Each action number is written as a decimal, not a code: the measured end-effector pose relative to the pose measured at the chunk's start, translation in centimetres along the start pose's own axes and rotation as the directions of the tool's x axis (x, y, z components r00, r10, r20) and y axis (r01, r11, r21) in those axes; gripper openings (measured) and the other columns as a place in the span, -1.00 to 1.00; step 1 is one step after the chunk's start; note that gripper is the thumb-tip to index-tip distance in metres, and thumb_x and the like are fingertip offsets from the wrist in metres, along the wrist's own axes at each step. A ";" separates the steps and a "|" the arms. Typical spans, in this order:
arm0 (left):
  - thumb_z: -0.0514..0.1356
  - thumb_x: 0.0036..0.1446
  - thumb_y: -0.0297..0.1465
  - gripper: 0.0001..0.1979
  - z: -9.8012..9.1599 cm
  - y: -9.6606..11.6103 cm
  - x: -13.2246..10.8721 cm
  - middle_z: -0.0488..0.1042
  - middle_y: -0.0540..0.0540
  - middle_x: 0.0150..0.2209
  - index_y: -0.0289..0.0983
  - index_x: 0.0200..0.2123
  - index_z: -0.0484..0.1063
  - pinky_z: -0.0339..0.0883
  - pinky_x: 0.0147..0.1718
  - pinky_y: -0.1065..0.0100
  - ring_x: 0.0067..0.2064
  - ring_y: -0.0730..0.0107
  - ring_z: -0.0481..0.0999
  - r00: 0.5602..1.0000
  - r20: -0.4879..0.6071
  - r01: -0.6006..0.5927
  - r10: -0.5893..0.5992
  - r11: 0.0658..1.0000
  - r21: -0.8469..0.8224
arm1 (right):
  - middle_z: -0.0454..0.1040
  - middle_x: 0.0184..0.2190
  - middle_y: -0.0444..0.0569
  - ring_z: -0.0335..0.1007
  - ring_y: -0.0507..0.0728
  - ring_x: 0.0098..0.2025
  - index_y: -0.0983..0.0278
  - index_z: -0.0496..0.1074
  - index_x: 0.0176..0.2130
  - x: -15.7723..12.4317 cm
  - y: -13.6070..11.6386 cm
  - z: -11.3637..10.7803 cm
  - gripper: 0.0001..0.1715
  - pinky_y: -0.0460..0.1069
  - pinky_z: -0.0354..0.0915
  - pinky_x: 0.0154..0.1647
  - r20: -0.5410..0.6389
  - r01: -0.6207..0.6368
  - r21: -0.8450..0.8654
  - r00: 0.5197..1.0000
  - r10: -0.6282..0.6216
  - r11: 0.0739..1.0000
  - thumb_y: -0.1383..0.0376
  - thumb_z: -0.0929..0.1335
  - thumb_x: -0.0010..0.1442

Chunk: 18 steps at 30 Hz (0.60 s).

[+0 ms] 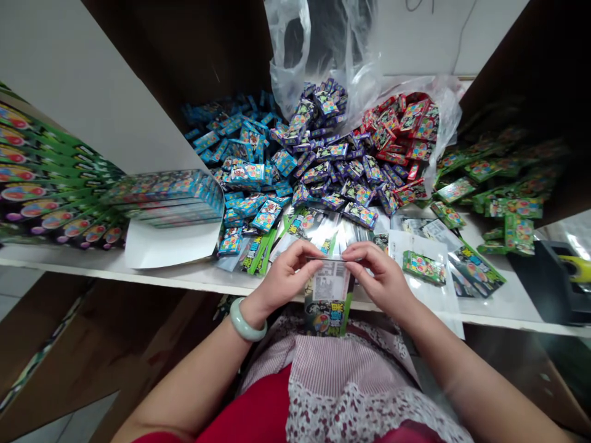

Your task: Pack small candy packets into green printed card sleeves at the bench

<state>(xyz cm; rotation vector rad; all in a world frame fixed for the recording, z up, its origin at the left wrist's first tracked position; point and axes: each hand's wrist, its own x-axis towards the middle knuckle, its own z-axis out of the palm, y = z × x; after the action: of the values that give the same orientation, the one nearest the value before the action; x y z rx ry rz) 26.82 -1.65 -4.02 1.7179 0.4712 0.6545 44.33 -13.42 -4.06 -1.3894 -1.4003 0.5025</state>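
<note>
**A:** How far along is the person with this work?

**B:** Mid-piece, by the look of it. The left hand (286,275) and the right hand (377,275) are both pinched shut on the top edge of a clear plastic pouch (329,298) with a printed card inside. It is held upright over the lap, just off the front edge of the white table (184,277).

**A:** Is anything finished?

**B:** Little shows. One flat clear packet with a green carton in it (425,267) lies just right of the right hand. Whether it is sealed cannot be told.

**A:** And what is left?

**B:** Most of it, probably. Heaps of small blue cartons (240,154), purple cartons (327,160) and green cartons (489,178) lie loose across the table. A heap of red cartons (401,129) spills from a thin plastic bag. A fan of empty glossy sleeves (318,231) lies just beyond the hands.
</note>
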 end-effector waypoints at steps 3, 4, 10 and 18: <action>0.20 0.20 -0.46 -0.79 0.5 0.1 -0.4 0.46 -0.07 -0.21 -0.23 -0.10 0.29 0.41 -0.17 0.41 -0.13 0.42 0.50 1.000 -0.023 -0.013 0.011 0.997 -0.079 | 0.41 -0.21 -0.05 0.37 0.06 -0.11 0.20 0.38 -0.20 -0.3 -0.2 -0.2 -0.84 0.01 0.34 -0.11 0.000 0.057 -0.025 0.998 -0.057 0.998 0.44 0.29 0.26; 0.20 0.20 -0.49 -0.72 0.6 0.1 -0.6 0.47 -0.07 -0.19 -0.21 -0.05 0.25 0.42 -0.16 0.41 -0.11 0.43 0.51 0.999 -0.028 -0.034 0.031 0.993 -0.112 | 0.41 -0.20 -0.05 0.37 0.06 -0.11 0.20 0.38 -0.20 -0.4 -0.3 -0.2 -0.83 0.01 0.33 -0.09 -0.004 0.074 -0.034 0.997 -0.074 0.997 0.45 0.29 0.26; 0.21 0.18 -0.55 -0.79 0.3 -0.1 -1.6 0.49 -0.09 -0.16 -0.22 -0.13 0.36 0.42 -0.09 0.32 -0.08 0.38 0.51 0.968 -0.013 -0.251 0.251 0.968 -0.001 | 0.39 -0.18 -0.02 0.37 0.09 -0.12 0.19 0.36 -0.15 -1.5 -0.6 0.1 -0.78 0.02 0.34 -0.13 -0.032 0.111 -0.045 0.993 -0.112 0.993 0.47 0.29 0.25; 0.26 0.16 -0.43 -0.88 -0.5 0.6 -0.3 0.51 -0.10 -0.20 -0.23 -0.20 0.44 0.43 -0.13 0.35 -0.12 0.35 0.51 0.999 0.027 -0.034 0.035 0.999 -0.034 | 0.40 -0.21 0.01 0.38 0.14 -0.11 0.18 0.36 -0.20 -0.7 -0.7 0.8 -0.86 0.07 0.36 -0.13 -0.074 0.036 -0.029 0.996 -0.038 0.999 0.41 0.27 0.27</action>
<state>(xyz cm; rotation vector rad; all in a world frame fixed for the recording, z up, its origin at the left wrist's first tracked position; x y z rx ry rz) 26.24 -1.63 -3.42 1.7044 0.4095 0.6590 43.16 -13.91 -4.00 -1.3880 -1.3744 0.4040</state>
